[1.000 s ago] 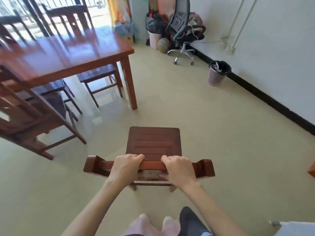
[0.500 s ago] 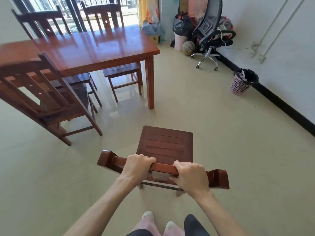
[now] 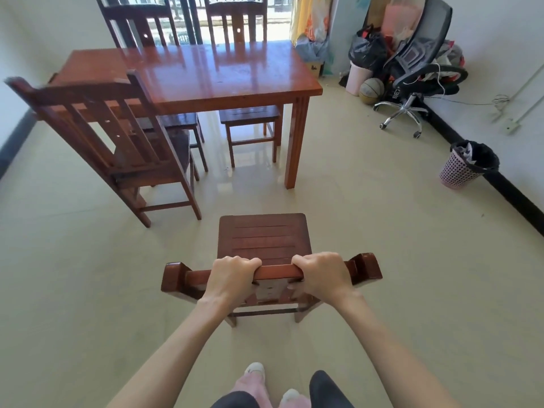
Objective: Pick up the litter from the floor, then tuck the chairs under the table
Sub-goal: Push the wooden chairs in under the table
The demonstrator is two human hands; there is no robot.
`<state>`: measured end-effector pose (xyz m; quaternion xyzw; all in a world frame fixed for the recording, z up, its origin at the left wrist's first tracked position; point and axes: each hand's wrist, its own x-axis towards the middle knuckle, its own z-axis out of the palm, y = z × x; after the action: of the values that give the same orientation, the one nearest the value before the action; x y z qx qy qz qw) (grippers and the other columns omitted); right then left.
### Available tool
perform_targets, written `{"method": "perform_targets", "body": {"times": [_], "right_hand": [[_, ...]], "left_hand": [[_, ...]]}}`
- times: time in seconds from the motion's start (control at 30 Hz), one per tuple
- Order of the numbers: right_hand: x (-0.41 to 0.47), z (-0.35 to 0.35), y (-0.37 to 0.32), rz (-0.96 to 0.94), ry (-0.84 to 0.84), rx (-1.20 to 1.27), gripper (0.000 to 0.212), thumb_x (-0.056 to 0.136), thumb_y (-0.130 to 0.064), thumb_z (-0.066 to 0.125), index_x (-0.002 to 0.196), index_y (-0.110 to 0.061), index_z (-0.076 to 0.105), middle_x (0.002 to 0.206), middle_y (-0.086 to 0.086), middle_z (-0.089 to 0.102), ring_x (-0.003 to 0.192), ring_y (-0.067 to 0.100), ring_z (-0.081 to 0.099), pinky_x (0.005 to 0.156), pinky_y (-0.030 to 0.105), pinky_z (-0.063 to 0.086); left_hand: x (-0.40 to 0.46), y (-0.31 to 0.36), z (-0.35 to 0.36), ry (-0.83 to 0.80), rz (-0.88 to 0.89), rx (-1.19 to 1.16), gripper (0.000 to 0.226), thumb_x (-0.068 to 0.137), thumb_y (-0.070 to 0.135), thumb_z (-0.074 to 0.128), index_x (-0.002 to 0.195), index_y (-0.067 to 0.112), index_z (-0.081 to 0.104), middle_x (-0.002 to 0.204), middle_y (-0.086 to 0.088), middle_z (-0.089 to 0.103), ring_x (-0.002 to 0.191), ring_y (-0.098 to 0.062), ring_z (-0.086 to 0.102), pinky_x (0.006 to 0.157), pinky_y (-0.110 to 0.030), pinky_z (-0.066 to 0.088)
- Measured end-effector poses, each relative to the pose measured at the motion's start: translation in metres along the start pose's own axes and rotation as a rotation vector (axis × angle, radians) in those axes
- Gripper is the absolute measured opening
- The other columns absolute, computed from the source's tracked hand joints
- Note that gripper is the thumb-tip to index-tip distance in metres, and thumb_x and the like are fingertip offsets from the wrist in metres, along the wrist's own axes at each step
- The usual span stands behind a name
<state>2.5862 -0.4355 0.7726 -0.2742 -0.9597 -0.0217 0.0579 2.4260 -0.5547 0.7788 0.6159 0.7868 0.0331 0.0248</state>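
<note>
A dark wooden chair (image 3: 263, 240) stands on the floor right in front of me, its seat facing the red-brown table (image 3: 203, 73). My left hand (image 3: 232, 278) and my right hand (image 3: 322, 275) both grip the top rail of its backrest, fingers curled over it. The chair is well short of the table's near right leg. Another chair (image 3: 117, 136) sits at the table's near left side, partly under it. Two more chairs (image 3: 250, 119) are tucked in on the far side. I see no litter on the floor.
A pink perforated bin (image 3: 468, 166) with a black liner stands by the right wall. An office chair (image 3: 418, 72), a basketball (image 3: 371, 90), bags and a pink bucket crowd the far right corner. Pale floor stretches between my chair and the table.
The view has swung left, bringing the table straight ahead. The chair I hold has turned with me and now faces the table's near side. Both hands keep their grip.
</note>
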Motion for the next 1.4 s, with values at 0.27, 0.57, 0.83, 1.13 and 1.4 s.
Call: {"method": "perform_targets", "body": {"times": [0.27, 0.57, 0.83, 1.13, 1.4], "right_hand": [[0.028, 0.007, 0.019, -0.030, 0.030, -0.012, 0.050, 0.037, -0.058, 0.082, 0.056, -0.023, 0.053, 0.042, -0.009, 0.055, 0.034, 0.015, 0.049, 0.042, 0.016, 0.019], [0.076, 0.010, 0.047, -0.049, 0.111, -0.019, 0.048, 0.042, -0.057, 0.082, 0.060, -0.025, 0.053, 0.046, -0.010, 0.058, 0.039, 0.014, 0.053, 0.046, 0.016, 0.027], [0.134, 0.025, 0.056, 0.121, 0.086, -0.034, 0.048, 0.039, -0.038, 0.088, 0.072, -0.025, 0.056, 0.062, -0.009, 0.062, 0.063, 0.018, 0.059, 0.059, 0.030, 0.044], [0.221, 0.035, 0.080, 0.155, 0.080, 0.017, 0.046, 0.047, -0.035, 0.088, 0.078, -0.020, 0.058, 0.071, -0.005, 0.066, 0.071, 0.023, 0.060, 0.069, 0.035, 0.046], [0.295, 0.046, 0.099, 0.076, 0.084, 0.040, 0.051, 0.038, -0.041, 0.089, 0.070, -0.022, 0.055, 0.062, -0.009, 0.062, 0.060, 0.017, 0.058, 0.060, 0.027, 0.043]], "left_hand": [[0.027, -0.003, -0.003, -0.030, 0.003, -0.078, 0.013, 0.083, 0.030, 0.060, 0.088, 0.018, 0.061, 0.082, -0.002, 0.072, 0.071, -0.023, 0.064, 0.063, -0.026, 0.044], [0.082, -0.018, 0.000, -0.045, -0.021, -0.067, 0.021, 0.080, 0.038, 0.062, 0.091, 0.021, 0.058, 0.088, 0.000, 0.072, 0.078, -0.024, 0.065, 0.070, -0.029, 0.050], [0.145, -0.047, 0.002, 0.007, -0.028, -0.075, 0.022, 0.081, 0.038, 0.062, 0.094, 0.020, 0.060, 0.087, 0.001, 0.072, 0.076, -0.022, 0.066, 0.068, -0.028, 0.049], [0.226, -0.086, -0.002, 0.007, -0.022, -0.054, 0.025, 0.079, 0.039, 0.065, 0.094, 0.019, 0.059, 0.087, -0.001, 0.071, 0.077, -0.023, 0.065, 0.070, -0.032, 0.053], [0.285, -0.126, -0.008, -0.031, -0.039, -0.048, 0.029, 0.081, 0.042, 0.062, 0.099, 0.019, 0.059, 0.091, 0.001, 0.071, 0.078, -0.020, 0.066, 0.072, -0.030, 0.053]]}}
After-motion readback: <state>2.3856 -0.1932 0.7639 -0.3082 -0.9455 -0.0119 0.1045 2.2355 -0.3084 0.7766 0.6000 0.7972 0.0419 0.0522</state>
